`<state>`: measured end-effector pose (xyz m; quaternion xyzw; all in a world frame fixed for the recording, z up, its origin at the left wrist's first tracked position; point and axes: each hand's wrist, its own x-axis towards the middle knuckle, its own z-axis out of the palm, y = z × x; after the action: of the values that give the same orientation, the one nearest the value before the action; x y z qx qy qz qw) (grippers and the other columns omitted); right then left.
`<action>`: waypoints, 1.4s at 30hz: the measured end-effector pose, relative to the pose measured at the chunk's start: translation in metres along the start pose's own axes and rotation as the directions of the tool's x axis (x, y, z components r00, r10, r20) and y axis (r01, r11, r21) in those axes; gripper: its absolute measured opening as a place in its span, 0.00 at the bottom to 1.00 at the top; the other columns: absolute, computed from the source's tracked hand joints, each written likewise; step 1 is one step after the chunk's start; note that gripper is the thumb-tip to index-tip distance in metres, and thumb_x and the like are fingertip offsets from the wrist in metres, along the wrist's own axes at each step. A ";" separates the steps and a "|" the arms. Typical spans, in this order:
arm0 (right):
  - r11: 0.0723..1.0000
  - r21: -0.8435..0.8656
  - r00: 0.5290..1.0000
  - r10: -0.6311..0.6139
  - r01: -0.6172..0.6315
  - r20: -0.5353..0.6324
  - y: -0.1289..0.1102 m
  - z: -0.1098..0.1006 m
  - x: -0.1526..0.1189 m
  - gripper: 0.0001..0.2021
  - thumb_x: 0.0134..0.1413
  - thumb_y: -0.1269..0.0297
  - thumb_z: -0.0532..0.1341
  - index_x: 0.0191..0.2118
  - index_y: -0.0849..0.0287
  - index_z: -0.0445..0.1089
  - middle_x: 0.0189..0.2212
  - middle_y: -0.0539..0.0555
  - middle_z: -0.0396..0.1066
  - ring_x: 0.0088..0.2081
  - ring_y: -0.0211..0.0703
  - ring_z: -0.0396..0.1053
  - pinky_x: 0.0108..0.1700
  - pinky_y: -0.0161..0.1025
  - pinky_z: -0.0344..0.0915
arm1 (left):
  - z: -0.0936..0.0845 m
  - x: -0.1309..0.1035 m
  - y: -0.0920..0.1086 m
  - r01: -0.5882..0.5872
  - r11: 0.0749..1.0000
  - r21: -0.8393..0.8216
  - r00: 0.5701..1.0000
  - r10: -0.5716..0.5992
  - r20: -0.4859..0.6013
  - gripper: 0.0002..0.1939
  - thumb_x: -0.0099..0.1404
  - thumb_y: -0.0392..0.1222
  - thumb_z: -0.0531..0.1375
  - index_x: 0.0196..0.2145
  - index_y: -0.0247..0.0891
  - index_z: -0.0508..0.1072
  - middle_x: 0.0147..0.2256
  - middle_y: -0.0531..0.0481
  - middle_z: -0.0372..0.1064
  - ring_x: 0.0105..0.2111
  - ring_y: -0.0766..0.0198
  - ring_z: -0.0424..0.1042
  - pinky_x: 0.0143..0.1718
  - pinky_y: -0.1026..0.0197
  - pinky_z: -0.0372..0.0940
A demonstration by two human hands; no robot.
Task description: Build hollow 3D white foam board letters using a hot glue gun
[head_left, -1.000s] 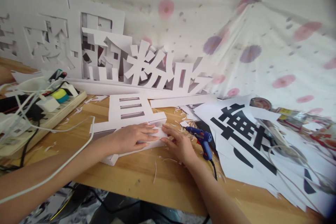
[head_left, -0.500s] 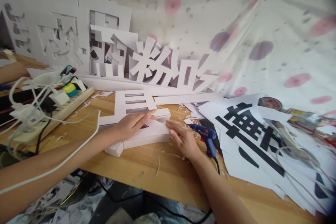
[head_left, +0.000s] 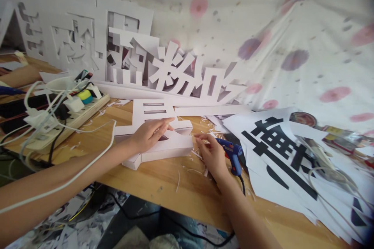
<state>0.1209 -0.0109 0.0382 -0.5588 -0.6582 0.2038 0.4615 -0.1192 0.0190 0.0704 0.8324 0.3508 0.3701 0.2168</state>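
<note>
A white three-dimensional character (head_left: 168, 147) with slots and side walls lies on the wooden table. My left hand (head_left: 150, 135) rests across its top, fingers stretched toward the right and holding nothing. Just off the character's right end is my right hand (head_left: 210, 151), its fingers curled with the tips near the table; whether they pinch anything is too small to tell. Close behind that hand lies a blue glue gun (head_left: 232, 151), its nozzle partly hidden by the fingers.
A power strip (head_left: 67, 124) with tangled white cables fills the left side. Cut-out foam characters (head_left: 178, 74) stand at the back. Printed sheets (head_left: 263, 163) spread over the right. Another person's hand (head_left: 23, 76) shows at far left. A white cable crosses my left forearm.
My right hand has come off the character's right end and moved slightly right, its fingers curling. My left hand stays on the character. The whole view has shifted slightly.
</note>
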 end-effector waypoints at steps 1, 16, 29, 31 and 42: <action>1.000 -0.027 0.999 0.005 -0.006 -0.043 -0.002 0.000 -0.001 0.12 0.55 0.54 0.55 0.29 0.56 0.67 0.34 0.54 0.75 0.35 0.44 0.71 0.34 0.37 0.67 | 0.000 0.000 0.000 -0.002 1.000 0.000 1.000 0.002 -0.002 0.21 0.71 0.47 0.43 0.55 0.38 0.63 0.42 0.49 0.75 0.43 0.63 0.72 0.47 0.60 0.63; 0.975 -0.155 0.947 -0.109 0.161 0.303 -0.031 0.011 -0.026 0.14 0.61 0.60 0.48 0.25 0.55 0.58 0.21 0.47 0.61 0.23 0.37 0.60 0.26 0.33 0.57 | 0.004 -0.002 -0.005 -0.016 1.000 0.007 0.999 0.016 -0.036 0.19 0.71 0.46 0.43 0.53 0.38 0.64 0.40 0.48 0.74 0.39 0.64 0.73 0.42 0.60 0.66; 0.968 -0.175 0.974 -0.149 0.178 0.170 -0.035 0.014 -0.021 0.08 0.53 0.64 0.62 0.25 0.56 0.64 0.27 0.51 0.70 0.30 0.42 0.67 0.32 0.37 0.64 | 0.003 -0.004 -0.004 -0.010 0.999 0.046 0.997 0.014 -0.077 0.19 0.71 0.45 0.43 0.53 0.37 0.63 0.41 0.48 0.75 0.39 0.63 0.74 0.43 0.59 0.65; 0.941 -0.217 0.961 -0.228 0.258 0.154 -0.040 0.014 -0.015 0.05 0.51 0.62 0.64 0.31 0.56 0.67 0.32 0.53 0.71 0.35 0.45 0.68 0.38 0.42 0.66 | 0.002 -0.004 -0.004 -0.016 0.999 0.045 0.996 0.020 -0.086 0.19 0.71 0.45 0.43 0.53 0.37 0.63 0.41 0.48 0.75 0.37 0.63 0.74 0.42 0.59 0.65; 0.709 -0.462 0.836 -0.358 0.533 0.415 -0.026 0.044 -0.014 0.27 0.53 0.70 0.62 0.59 0.48 0.61 0.61 0.58 0.57 0.60 0.55 0.55 0.59 0.56 0.55 | 0.000 -0.003 -0.005 0.008 0.999 -0.046 0.980 -0.018 -0.200 0.18 0.72 0.46 0.44 0.53 0.37 0.62 0.42 0.45 0.74 0.40 0.63 0.73 0.43 0.59 0.66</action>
<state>0.0688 -0.0206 0.0314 -0.4538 -0.8655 -0.0364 0.2089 -0.1225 0.0200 0.0654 0.7834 0.3679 0.4586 0.2014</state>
